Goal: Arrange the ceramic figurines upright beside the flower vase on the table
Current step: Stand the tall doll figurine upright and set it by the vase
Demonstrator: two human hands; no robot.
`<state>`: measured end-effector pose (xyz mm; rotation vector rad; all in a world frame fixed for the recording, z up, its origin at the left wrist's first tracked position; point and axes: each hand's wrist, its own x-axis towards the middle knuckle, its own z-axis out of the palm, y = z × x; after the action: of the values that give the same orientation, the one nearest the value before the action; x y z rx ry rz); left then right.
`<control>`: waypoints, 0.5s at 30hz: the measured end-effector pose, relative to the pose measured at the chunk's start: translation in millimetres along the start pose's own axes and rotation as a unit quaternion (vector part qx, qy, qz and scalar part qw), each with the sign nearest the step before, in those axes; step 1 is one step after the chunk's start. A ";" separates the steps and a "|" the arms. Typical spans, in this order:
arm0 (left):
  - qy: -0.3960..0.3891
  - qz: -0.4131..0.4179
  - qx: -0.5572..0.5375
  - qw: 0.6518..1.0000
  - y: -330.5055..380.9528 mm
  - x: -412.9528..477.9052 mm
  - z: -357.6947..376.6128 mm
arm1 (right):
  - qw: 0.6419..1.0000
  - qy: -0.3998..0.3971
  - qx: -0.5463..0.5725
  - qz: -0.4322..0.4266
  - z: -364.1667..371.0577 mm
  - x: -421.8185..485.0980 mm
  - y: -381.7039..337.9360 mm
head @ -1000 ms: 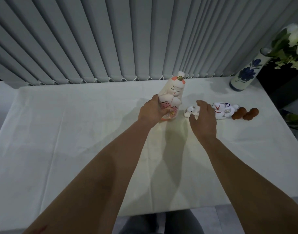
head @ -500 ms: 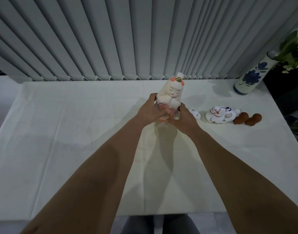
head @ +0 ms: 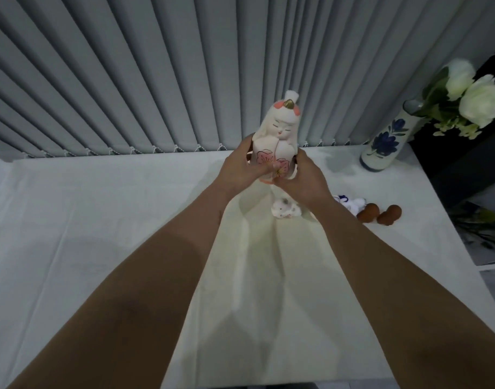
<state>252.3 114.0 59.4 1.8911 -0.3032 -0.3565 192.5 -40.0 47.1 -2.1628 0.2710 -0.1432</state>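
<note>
A tall white doll figurine (head: 278, 130) with pink flowers and a gold topknot is held upright in the air above the table. My left hand (head: 240, 168) grips its lower left side and my right hand (head: 303, 179) grips its lower right side. Below my right hand a small white speckled figurine (head: 285, 211) lies on the cloth. A white cat figurine with blue marks (head: 350, 203) lies partly hidden behind my right forearm. Two brown figurines (head: 379, 213) lie beside it. The white vase with blue flowers (head: 386, 143) stands at the back right, holding white roses (head: 476, 99).
The table (head: 100, 220) is covered in a white cloth and backs onto grey vertical blinds (head: 156, 80). A dark cabinet (head: 470, 164) stands just right of the vase, past the table's right edge.
My right hand came over from the small figurines and closed on the doll. Both hands have since lifted the doll up off the table.
</note>
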 end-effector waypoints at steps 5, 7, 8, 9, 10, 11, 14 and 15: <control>-0.010 0.014 0.005 1.000 21.1 47.8 57.2 | 1.000 0.001 -0.011 0.025 -58.8 31.0 32.1; -0.022 0.016 0.016 1.000 26.2 67.8 79.9 | 0.999 -0.009 -0.005 0.045 -76.8 44.6 50.1; -0.026 0.016 0.018 0.999 27.5 77.2 90.6 | 0.999 -0.014 0.002 0.052 -84.5 51.3 59.1; -0.029 0.015 0.020 0.999 27.9 86.1 100.7 | 0.998 -0.017 0.004 0.057 -91.7 57.9 67.6; -0.032 0.014 0.020 0.999 27.6 94.5 110.2 | 0.998 -0.016 -0.005 0.060 -97.5 64.6 76.1; -0.033 0.012 0.021 0.999 26.8 102.4 118.6 | 0.998 -0.017 -0.021 0.061 -102.6 71.2 85.4; -0.041 0.006 0.027 0.999 23.7 122.2 138.8 | 0.995 -0.028 -0.061 0.080 -111.8 87.7 110.0; -0.043 0.003 0.033 0.999 22.2 127.9 143.4 | 0.994 -0.031 -0.060 0.086 -112.4 92.3 117.1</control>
<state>313.7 -65.4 21.5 1.9430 -0.3819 -0.4295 242.7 -217.0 14.9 -2.2470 0.4387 0.0387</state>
